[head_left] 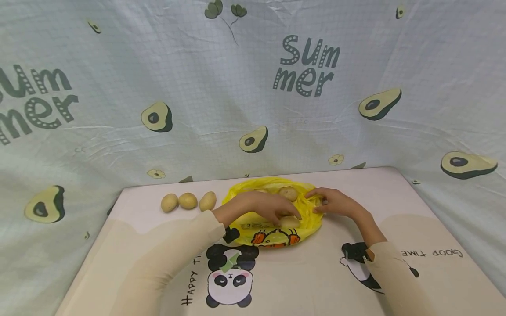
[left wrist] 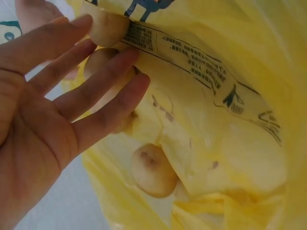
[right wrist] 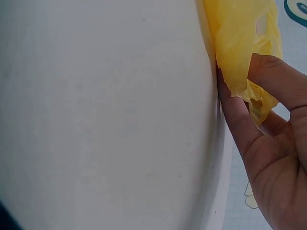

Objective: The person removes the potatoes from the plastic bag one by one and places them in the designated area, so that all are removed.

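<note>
A yellow plastic bag lies on its side with its mouth spread wide, showing an orange and black print along its front. Inside it are several potatoes. My left hand reaches into the mouth and holds a potato at the tips of thumb and index finger. In the left wrist view the other fingers lie over more potatoes, and one potato rests lower on the plastic. At the bag's right rim, my right hand pinches the plastic between thumb and fingers.
Left of the bag, three potatoes sit in a row on the table. The tabletop has panda prints and lettering. A pale curtain with avocado prints hangs behind the table and at both sides.
</note>
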The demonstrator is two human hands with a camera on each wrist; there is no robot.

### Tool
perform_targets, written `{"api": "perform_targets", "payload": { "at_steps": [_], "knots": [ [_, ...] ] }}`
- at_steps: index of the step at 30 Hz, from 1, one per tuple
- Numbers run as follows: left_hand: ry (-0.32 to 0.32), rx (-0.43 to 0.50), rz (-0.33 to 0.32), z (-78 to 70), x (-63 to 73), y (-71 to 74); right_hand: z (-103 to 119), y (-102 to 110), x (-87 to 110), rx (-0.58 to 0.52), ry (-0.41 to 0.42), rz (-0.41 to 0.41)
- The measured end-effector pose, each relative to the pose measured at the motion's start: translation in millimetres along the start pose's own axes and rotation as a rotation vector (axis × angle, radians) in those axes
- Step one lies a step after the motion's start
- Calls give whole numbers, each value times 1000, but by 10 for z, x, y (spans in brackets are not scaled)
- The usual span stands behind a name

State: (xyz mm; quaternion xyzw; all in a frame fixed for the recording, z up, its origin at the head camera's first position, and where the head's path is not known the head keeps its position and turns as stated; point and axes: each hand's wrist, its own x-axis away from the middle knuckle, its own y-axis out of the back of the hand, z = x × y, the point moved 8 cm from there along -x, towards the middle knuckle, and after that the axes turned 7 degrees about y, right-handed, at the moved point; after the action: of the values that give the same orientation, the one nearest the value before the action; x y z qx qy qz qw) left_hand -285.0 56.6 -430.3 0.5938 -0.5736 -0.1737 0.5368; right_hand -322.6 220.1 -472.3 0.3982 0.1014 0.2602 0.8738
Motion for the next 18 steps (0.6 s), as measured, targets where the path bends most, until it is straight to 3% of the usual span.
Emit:
{"api": "perform_targets", "payload": {
  "at_steps": [11, 18],
  "knots": [
    [56, -97, 22, -33, -149, -41, 13, 6, -10, -13, 4, -12],
    [44, -145, 37, -73, -203, -63, 17, 13, -7, 7, 22, -10]
  ]
}}
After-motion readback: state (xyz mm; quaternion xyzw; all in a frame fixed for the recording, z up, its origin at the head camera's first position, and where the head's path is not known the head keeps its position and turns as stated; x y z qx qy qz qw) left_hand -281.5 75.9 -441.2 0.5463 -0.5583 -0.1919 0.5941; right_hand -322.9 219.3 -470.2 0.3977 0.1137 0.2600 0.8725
